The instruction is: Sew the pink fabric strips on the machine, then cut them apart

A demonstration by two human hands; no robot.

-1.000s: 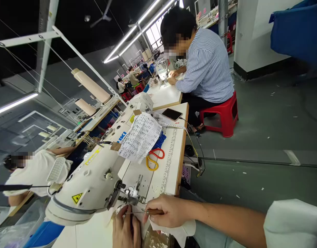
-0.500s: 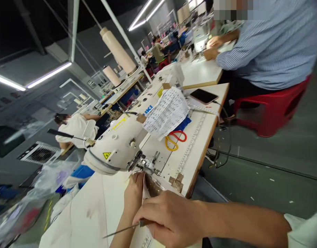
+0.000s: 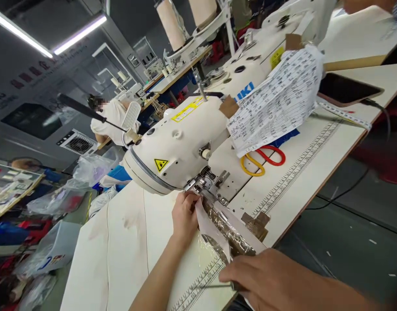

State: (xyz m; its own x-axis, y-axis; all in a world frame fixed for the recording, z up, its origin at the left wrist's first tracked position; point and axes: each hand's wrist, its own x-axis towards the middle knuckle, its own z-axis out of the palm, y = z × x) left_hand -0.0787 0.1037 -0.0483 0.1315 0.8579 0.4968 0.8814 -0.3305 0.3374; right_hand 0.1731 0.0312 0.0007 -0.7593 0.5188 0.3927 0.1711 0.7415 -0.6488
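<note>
My left hand [image 3: 184, 214] is closed in a pinch on the far end of a white fabric strip [image 3: 211, 227], right under the presser foot [image 3: 207, 186] of the white sewing machine [image 3: 182, 147]. My right hand [image 3: 269, 280] sits at the near table edge, fingers closed round a thin metal tool [image 3: 206, 285] that points left, and it also pins the near end of the strip. The strip lies over a shiny brown taped patch [image 3: 232, 235].
Red and yellow scissors [image 3: 263, 159] lie beyond the needle, beside a printed paper sheet [image 3: 276, 101] taped to the machine. A phone [image 3: 347, 88] lies far right. Printed rulers run along the table [image 3: 120, 259]. Another person [image 3: 112, 114] sits far left; plastic bags [image 3: 88, 170] lie below.
The view swung down and left toward the machine. My left hand stayed at the presser foot while my right hand drew back to the near edge with the tool.
</note>
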